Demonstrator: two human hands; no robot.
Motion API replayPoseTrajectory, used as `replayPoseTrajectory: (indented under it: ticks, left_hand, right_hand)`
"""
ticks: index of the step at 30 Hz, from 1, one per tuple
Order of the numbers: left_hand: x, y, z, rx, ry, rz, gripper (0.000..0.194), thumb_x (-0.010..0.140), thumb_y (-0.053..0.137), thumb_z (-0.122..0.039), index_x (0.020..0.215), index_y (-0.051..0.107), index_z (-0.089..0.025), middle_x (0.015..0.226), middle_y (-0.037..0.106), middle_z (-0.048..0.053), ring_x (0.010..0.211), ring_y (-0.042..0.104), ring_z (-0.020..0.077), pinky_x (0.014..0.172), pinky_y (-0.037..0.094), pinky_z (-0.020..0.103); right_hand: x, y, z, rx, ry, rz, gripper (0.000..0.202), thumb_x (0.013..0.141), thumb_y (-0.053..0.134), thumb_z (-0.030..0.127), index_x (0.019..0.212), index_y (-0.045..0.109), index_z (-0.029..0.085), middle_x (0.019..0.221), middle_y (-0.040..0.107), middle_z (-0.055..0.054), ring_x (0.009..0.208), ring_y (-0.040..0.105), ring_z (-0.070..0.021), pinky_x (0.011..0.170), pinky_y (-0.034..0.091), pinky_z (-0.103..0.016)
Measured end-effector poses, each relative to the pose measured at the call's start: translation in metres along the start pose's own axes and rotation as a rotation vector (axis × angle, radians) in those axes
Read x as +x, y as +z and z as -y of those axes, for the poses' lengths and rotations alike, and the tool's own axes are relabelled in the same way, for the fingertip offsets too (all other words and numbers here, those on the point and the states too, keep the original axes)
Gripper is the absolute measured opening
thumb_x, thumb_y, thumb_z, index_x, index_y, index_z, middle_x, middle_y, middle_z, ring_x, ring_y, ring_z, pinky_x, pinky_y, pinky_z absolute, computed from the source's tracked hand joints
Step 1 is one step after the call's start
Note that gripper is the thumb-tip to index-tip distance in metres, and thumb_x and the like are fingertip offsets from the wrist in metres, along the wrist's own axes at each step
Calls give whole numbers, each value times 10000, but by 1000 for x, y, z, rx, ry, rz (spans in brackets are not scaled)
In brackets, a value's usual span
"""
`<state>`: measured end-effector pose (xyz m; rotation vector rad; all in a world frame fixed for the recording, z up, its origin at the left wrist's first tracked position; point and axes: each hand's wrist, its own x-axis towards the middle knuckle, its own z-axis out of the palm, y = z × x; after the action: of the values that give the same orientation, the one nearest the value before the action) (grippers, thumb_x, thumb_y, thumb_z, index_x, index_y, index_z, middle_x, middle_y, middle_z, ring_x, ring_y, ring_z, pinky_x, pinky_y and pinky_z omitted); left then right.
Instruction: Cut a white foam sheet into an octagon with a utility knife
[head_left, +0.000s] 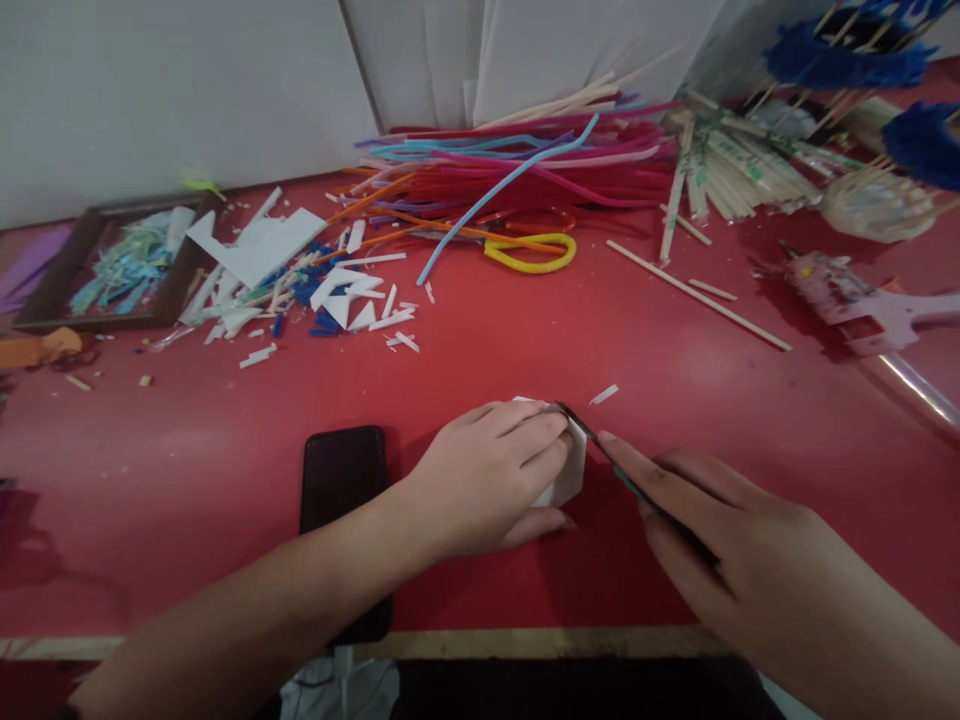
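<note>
My left hand [502, 470] holds a small white piece of card [568, 475] down on the red table, fingers bent over it and thumb at its near edge. Much of the card is hidden beneath the hand. My right hand [720, 540] is closed around a thin, dark craft knife [626, 480] with a green patch, index finger stretched along it. The knife's tip meets the card's upper right edge, close to the left fingertips. A narrow white scrap [604, 394] lies just beyond the card.
A black phone [343, 470] lies under my left forearm. White scraps [352, 295] and a wooden frame [52, 318] sit at the left. Behind are pipe cleaners [525, 170] and yellow-handled scissors [532, 265]. Wooden sticks [697, 295] and a pink glue gun [862, 305] lie right.
</note>
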<state>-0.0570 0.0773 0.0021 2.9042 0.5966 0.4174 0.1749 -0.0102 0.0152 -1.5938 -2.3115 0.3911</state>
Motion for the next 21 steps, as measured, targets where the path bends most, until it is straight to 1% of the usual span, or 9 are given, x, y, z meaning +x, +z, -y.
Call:
replayPoseTrajectory:
  ticks: [2, 6, 9, 12, 15, 18, 21]
  left_hand:
    - [0, 0, 0, 3, -2, -4, 653, 829, 821, -540, 1231, 652, -54, 1295, 713, 167, 1211, 659, 321, 999, 590, 434]
    - [0, 1, 0, 2, -11, 15, 628, 849, 797, -551, 1229, 655, -71, 1302, 710, 165, 1221, 657, 315, 1006, 585, 426]
    - [1, 1, 0, -10, -20, 37, 607, 859, 789, -540, 1234, 655, -82, 1315, 704, 163, 1233, 651, 317, 1019, 579, 435]
    - [1, 0, -1, -25, -23, 28, 594, 854, 798, -510, 1232, 653, -75, 1314, 704, 160, 1226, 652, 319, 1013, 582, 437]
    - [1, 0, -1, -33, -19, 13, 594, 844, 813, -496, 1216, 655, -60, 1305, 705, 165, 1217, 655, 322, 1001, 585, 426]
    - [1, -1, -1, -40, -23, 28, 581, 857, 797, -513, 1213, 657, -75, 1312, 703, 162, 1223, 654, 322, 1003, 584, 429]
    - [2, -1, 0, -39, -28, 37, 568, 849, 806, -486, 1217, 656, -80, 1314, 705, 154, 1220, 653, 322, 1003, 586, 440]
  right_hand:
    - [-1, 1, 0, 6, 0, -11, 467, 977, 399, 154, 1354, 669, 100, 839, 711, -87, 490, 623, -129, 416, 499, -238]
    - [-3, 4, 0, 25, 29, -27, 485, 978, 393, 152, 1388, 649, 118, 899, 737, -105, 546, 665, -148, 438, 517, -246]
    - [-1, 4, 0, 32, 27, -36, 477, 980, 391, 155, 1376, 654, 118, 884, 738, -92, 557, 681, -149, 454, 531, -247]
    - [2, 2, -1, 39, 7, -34, 464, 970, 392, 142, 1335, 675, 103, 864, 731, -83, 557, 692, -150, 457, 535, -252]
    - [1, 1, -2, 50, 1, -28, 463, 972, 396, 138, 1350, 661, 94, 854, 723, -78, 571, 701, -157, 458, 535, -259]
    - [-1, 1, -2, 47, 12, -7, 467, 984, 396, 149, 1380, 640, 110, 870, 730, -82, 597, 708, -160, 470, 536, -257]
    - [1, 1, -1, 45, 12, -10, 458, 987, 391, 158, 1361, 653, 116, 862, 730, -80, 580, 698, -149, 474, 532, -248]
